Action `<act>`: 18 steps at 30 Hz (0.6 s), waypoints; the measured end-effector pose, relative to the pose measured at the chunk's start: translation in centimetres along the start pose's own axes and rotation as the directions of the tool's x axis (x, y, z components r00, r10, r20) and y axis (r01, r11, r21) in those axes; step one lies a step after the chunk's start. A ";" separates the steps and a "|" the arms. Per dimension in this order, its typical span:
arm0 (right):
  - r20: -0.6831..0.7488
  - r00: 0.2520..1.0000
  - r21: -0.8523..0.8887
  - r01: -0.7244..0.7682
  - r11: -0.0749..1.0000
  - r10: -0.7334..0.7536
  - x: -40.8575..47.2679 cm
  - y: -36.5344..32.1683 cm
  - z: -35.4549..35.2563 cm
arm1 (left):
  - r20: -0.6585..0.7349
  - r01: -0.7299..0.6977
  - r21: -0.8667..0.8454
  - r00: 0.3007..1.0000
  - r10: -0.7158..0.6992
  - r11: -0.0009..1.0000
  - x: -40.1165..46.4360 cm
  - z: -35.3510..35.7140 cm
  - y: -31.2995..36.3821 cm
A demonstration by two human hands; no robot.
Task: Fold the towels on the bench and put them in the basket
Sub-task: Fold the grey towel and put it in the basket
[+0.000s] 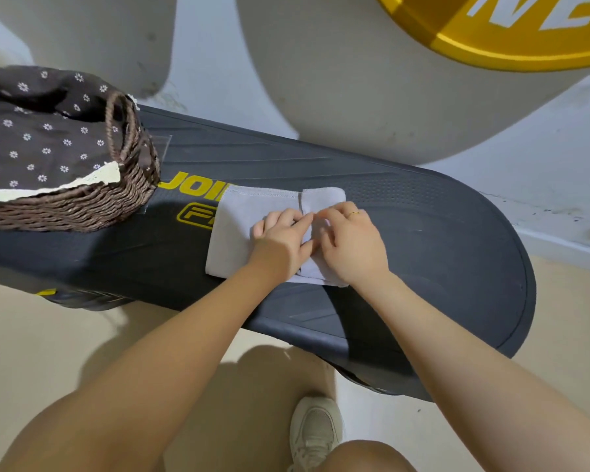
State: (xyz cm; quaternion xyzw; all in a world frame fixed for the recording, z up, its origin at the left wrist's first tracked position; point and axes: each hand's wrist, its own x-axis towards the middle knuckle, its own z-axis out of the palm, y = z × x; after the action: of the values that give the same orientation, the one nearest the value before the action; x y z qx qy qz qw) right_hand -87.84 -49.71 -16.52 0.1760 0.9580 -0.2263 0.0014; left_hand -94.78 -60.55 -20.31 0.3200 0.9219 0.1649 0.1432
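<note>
- A brown wicker basket [82, 202] with a dark flowered liner stands at the left end of the dark table [423, 233], apart from the towel;
- the pale grey towel [239, 212] lies flat mid-table, its right part folded over; it covers some of the yellow lettering [191, 189];
- the left hand [283, 236] rests on the towel, fingers curled at the fold, seemingly pinching its edge;
- the right hand [351, 243], wearing a ring [354, 214], meets it there, fingers bent onto the folded flap; the hold itself is hidden;
- a pale shoe [315, 430] stands on the floor near the camera.
</note>
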 end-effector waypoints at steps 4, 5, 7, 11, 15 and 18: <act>0.210 0.975 -0.150 0.101 0.983 -0.068 -0.5 0.7 1.8 | -0.099 -0.177 0.025 0.979 0.179 0.984 -1.0 0.2 -1.5; 0.232 0.972 -0.178 0.083 0.980 -0.040 -0.2 0.9 2.2 | -0.104 -0.217 0.070 0.969 0.223 0.974 -1.0 0.2 -1.8; 0.234 0.972 -0.209 0.067 0.976 -0.017 0.6 0.9 2.5 | -0.080 -0.251 0.109 0.962 0.260 0.962 -0.9 0.4 -2.6; 0.217 0.976 -0.205 0.058 0.977 -0.013 2.2 0.8 2.4 | 0.017 -0.267 -0.011 0.963 0.267 0.964 -0.6 0.0 -3.2; 0.152 0.987 -0.035 0.057 0.998 -0.051 2.4 1.4 2.7 | -0.074 -0.092 -0.296 0.995 0.073 0.951 -0.5 -0.7 -1.5; 0.051 0.998 0.370 -0.044 0.928 0.027 2.1 1.4 2.0 | -0.015 0.015 -0.633 0.999 -0.031 0.774 0.2 -1.5 0.5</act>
State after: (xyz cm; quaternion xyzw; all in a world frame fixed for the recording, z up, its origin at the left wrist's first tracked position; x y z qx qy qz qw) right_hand -89.47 -48.76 -19.11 0.1855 0.8943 -0.4071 -0.0064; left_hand -95.26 -60.39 -18.76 0.2400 0.8185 0.4671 0.2329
